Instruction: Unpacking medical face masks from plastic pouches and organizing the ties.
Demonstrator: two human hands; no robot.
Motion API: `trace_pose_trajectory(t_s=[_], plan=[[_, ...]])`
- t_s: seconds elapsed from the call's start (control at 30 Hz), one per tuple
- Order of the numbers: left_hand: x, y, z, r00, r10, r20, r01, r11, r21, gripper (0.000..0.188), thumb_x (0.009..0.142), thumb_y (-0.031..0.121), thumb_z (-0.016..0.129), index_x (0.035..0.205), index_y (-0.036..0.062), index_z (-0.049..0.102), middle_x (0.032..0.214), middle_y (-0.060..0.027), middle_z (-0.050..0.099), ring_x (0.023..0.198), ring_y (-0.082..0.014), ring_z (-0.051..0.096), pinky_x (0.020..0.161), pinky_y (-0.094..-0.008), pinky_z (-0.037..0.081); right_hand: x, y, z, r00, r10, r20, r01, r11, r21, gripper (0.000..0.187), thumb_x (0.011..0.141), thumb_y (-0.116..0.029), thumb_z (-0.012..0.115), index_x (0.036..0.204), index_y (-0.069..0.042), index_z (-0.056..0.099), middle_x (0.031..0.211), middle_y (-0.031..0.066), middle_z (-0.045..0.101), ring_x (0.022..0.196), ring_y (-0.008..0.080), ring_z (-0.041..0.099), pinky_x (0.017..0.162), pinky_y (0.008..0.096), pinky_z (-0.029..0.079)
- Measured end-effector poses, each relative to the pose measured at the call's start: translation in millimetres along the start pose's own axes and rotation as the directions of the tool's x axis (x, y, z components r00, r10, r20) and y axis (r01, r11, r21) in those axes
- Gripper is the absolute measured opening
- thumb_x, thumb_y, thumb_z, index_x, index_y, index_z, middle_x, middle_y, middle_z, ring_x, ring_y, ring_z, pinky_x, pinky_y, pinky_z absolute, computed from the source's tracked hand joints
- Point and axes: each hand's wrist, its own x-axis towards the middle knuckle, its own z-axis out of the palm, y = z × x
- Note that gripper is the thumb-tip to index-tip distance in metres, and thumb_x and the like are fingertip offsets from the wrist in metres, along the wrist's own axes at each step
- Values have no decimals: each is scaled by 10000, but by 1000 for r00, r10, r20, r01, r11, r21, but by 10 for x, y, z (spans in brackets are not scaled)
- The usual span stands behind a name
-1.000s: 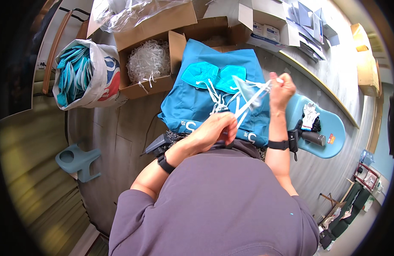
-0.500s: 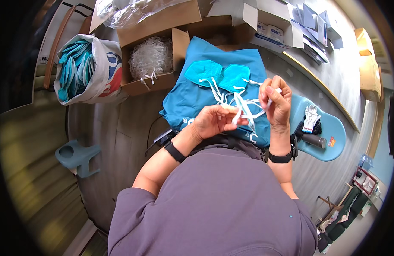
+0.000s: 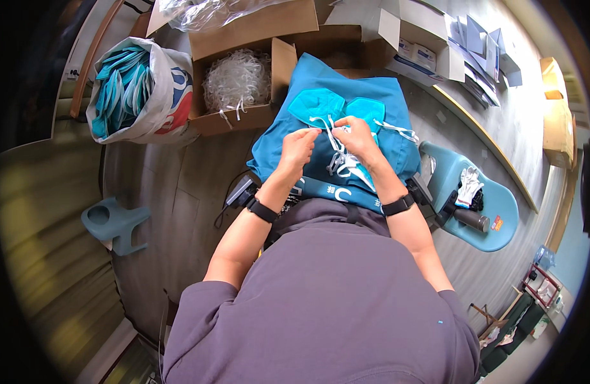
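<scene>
A blue cloth [image 3: 282, 121] with white print covers my lap. On its far part lie turquoise face masks [image 3: 315, 105] with white ear straps [image 3: 400, 131]. My left hand [image 3: 298, 150] is closed, thumb and forefinger pinching a thin white strap at the masks' near edge. Just to its right, my right hand [image 3: 359, 139] is closed too, its fingertips on a white strap and its back hiding part of a mask. More white straps [image 3: 336, 163] and a turquoise-edged piece lie loosely between my wrists.
At the left stands a white sack [image 3: 157, 96] full of turquoise masks. Beside it, a cardboard box [image 3: 234, 118] holds tangled clear-white straps [image 3: 237, 80]. To the right, a blue plastic stool [image 3: 499, 211] carries gloves [image 3: 469, 185] and a dark bottle [image 3: 472, 219].
Both hands have moved away from my body, toward the masks; my right hand has also gone left. The loose straps now lie lower on the cloth. The view has shifted slightly.
</scene>
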Motion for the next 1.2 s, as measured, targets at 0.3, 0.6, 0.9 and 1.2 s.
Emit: trace_pose_trajectory(t_s=[0.3,0.6,0.9,1.2], plan=[[211,-123,135,998,43,42,-48,990,131,231,977,314,610,978,102,703,636,107,428,497,-10,317,432,-205,212,-221,-63,70,951,-298,86,278,941,194,346,875,-110,605,1197,10,644,893,70,675,712,112,602,620,276,482],[-85,128,106,939,91,332,-142,981,133,258,991,310,603,955,94,739,623,113,401,527,8,311,467,-194,210,-283,-281,-331,928,217,302,-361,726,586,378,945,-346,673,982,27,722,611,-38,522,481,14,372,447,194,295],[-268,98,121,886,116,448,-364,774,518,315,1000,288,579,917,47,765,673,52,549,638,-42,412,567,-255,342,-193,-362,-296,956,1,293,-227,636,737,212,894,-235,736,817,-40,708,642,-23,581,466,26,385,442,195,294],[-561,109,40,803,41,595,-400,776,487,375,1033,324,532,939,16,726,724,32,551,722,-56,450,657,-275,404,-178,-337,-1149,989,127,-78,28,353,935,190,954,-239,661,917,-58,703,694,-59,592,449,14,324,450,198,275]])
